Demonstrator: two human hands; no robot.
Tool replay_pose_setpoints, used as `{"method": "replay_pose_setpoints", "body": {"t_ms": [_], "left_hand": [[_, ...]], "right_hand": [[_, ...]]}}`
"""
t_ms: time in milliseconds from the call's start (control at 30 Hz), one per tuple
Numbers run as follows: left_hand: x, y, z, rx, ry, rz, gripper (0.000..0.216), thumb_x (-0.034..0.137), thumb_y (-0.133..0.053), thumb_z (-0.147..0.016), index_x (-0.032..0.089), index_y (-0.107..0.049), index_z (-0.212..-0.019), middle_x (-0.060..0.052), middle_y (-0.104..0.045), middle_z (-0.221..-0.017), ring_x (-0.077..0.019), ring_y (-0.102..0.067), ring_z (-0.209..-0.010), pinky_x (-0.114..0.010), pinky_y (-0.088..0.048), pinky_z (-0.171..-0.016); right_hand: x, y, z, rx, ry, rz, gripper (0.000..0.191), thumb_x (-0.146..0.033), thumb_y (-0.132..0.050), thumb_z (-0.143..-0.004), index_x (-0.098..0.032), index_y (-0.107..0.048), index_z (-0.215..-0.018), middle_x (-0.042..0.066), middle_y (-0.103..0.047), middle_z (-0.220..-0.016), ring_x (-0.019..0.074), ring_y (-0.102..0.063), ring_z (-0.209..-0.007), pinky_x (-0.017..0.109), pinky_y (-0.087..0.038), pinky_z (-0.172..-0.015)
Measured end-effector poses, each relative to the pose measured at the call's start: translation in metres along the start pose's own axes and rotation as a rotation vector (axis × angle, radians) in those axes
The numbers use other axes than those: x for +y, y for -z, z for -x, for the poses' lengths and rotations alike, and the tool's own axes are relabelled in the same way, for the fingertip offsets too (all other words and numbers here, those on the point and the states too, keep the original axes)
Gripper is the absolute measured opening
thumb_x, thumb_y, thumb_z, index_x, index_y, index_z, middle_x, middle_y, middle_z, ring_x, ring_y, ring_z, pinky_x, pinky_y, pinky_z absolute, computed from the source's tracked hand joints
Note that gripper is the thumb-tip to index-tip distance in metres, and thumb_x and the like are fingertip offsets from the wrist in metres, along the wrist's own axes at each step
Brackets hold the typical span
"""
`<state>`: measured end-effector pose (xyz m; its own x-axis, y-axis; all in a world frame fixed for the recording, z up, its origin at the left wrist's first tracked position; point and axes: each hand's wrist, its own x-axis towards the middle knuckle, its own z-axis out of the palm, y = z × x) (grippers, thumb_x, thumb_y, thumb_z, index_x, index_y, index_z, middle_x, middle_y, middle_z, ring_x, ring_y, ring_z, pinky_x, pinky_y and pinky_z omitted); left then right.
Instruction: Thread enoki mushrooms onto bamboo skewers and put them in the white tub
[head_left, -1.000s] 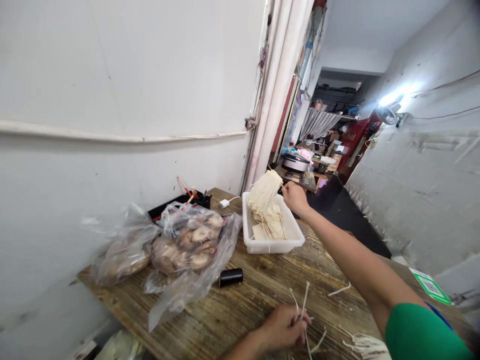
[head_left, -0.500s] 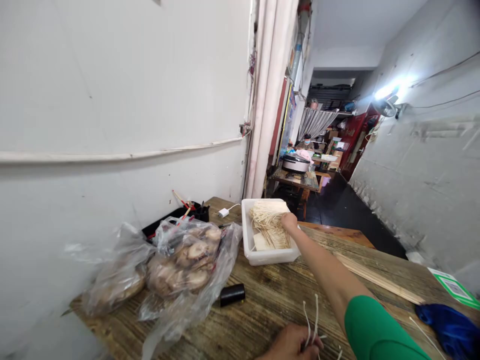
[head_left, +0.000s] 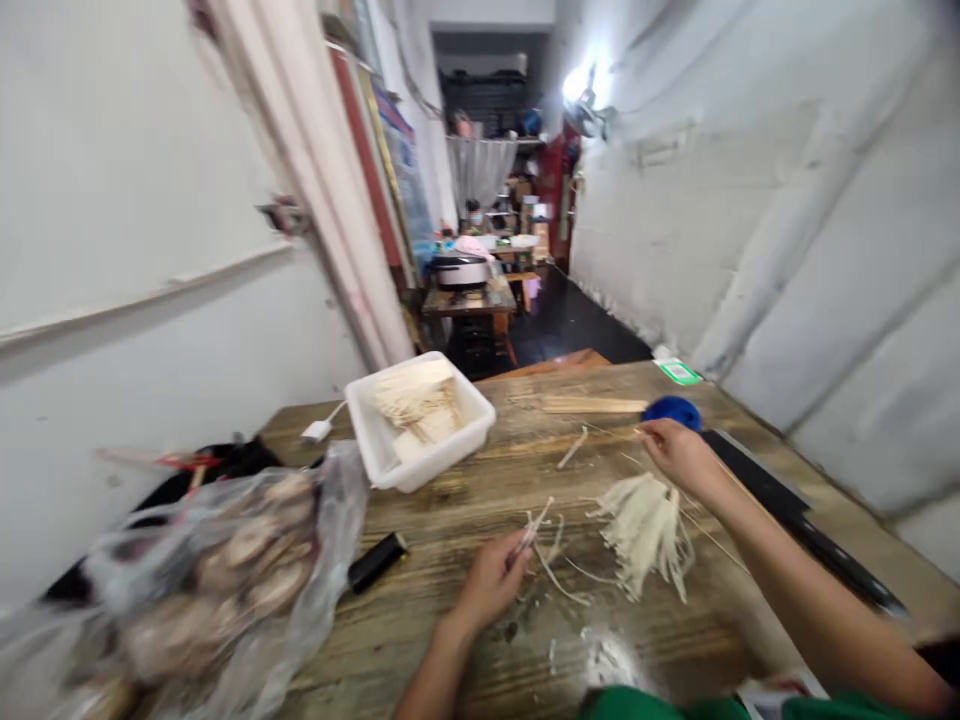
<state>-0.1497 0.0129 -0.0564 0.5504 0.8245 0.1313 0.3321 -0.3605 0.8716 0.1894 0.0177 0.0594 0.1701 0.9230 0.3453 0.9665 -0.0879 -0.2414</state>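
My left hand [head_left: 491, 580] is closed around a few pale enoki mushroom strands [head_left: 536, 525], just above the wooden table. Out to the right, my right hand [head_left: 679, 455] pinches what looks like a thin bamboo skewer [head_left: 611, 432], blurred by motion. Between and below the hands lies a fanned bunch of enoki mushrooms [head_left: 645, 530], with loose strands around it. Beyond my right hand are a bundle of flat bamboo sticks [head_left: 592, 405] and a blue item [head_left: 673, 410]. A white plastic tub [head_left: 480, 415] at the left holds enoki in rows.
A black-handled cleaver [head_left: 757, 480] lies at the right. On the left are a clear bag of mushrooms [head_left: 251, 560], a black cylinder [head_left: 375, 562] and a white charger [head_left: 319, 430]. Walls flank the table [head_left: 442, 520]; another table with a pink-sided pan [head_left: 459, 268] stands behind.
My view has swung right and down. My right hand has left the tub and moved to the bamboo sticks, now pinching a thin stick. My left hand still holds enoki strands.
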Motion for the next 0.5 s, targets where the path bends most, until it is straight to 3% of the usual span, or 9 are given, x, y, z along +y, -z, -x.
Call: {"method": "replay_pose_setpoints", "body": {"t_ms": [100, 200, 300, 367, 500], "left_hand": [[-0.001, 0.007, 0.002, 0.01, 0.017, -0.149, 0.038, 0.036, -0.041, -0.091, 0.016, -0.062, -0.115, -0.01, -0.07, -0.101, -0.0207, -0.065, -0.083, -0.034, -0.05, -0.078], [0.008, 0.019, 0.0, 0.013, -0.059, -0.441, 0.037, 0.034, -0.042, -0.09, 0.016, -0.061, -0.118, -0.013, -0.067, -0.112, -0.0251, -0.062, -0.101, -0.042, -0.046, -0.091], [0.036, 0.024, -0.011, 0.108, -0.158, -0.745, 0.035, 0.03, -0.047, -0.087, 0.015, -0.062, -0.116, -0.018, -0.058, -0.126, -0.031, -0.053, -0.117, -0.052, -0.035, -0.1], [0.063, 0.014, -0.025, 0.113, -0.197, -0.809, 0.032, 0.028, -0.045, -0.089, 0.016, -0.064, -0.112, -0.017, -0.059, -0.124, -0.0295, -0.054, -0.114, -0.049, -0.036, -0.098], [0.113, -0.035, -0.064, -0.154, -0.215, -0.702, 0.022, 0.029, -0.049, -0.09, 0.023, -0.069, -0.099, -0.006, -0.07, -0.101, -0.0223, -0.062, -0.093, -0.039, -0.04, -0.086]], "right_hand": [[0.067, 0.017, 0.078, 0.014, -0.212, 0.209, 0.025, -0.025, -0.047, -0.087, -0.014, -0.067, -0.097, 0.012, -0.067, -0.096, 0.022, -0.064, -0.083, 0.029, -0.047, -0.071], [0.093, 0.015, 0.135, -0.051, -0.253, 0.264, 0.025, -0.026, -0.046, -0.088, -0.013, -0.067, -0.091, 0.012, -0.065, -0.089, 0.024, -0.062, -0.083, 0.031, -0.046, -0.072], [0.094, 0.004, 0.165, -0.042, -0.205, 0.213, 0.024, -0.027, -0.048, -0.089, -0.011, -0.066, -0.09, 0.013, -0.065, -0.09, 0.0242, -0.059, -0.087, 0.032, -0.045, -0.08], [0.087, -0.003, 0.173, 0.007, -0.188, 0.175, 0.026, -0.029, -0.047, -0.091, -0.012, -0.067, -0.092, 0.013, -0.064, -0.091, 0.0236, -0.058, -0.089, 0.033, -0.044, -0.083], [0.065, -0.011, 0.172, 0.024, -0.165, 0.057, 0.03, -0.032, -0.042, -0.094, -0.016, -0.068, -0.095, 0.01, -0.064, -0.093, 0.0207, -0.057, -0.089, 0.03, -0.043, -0.082]]}}
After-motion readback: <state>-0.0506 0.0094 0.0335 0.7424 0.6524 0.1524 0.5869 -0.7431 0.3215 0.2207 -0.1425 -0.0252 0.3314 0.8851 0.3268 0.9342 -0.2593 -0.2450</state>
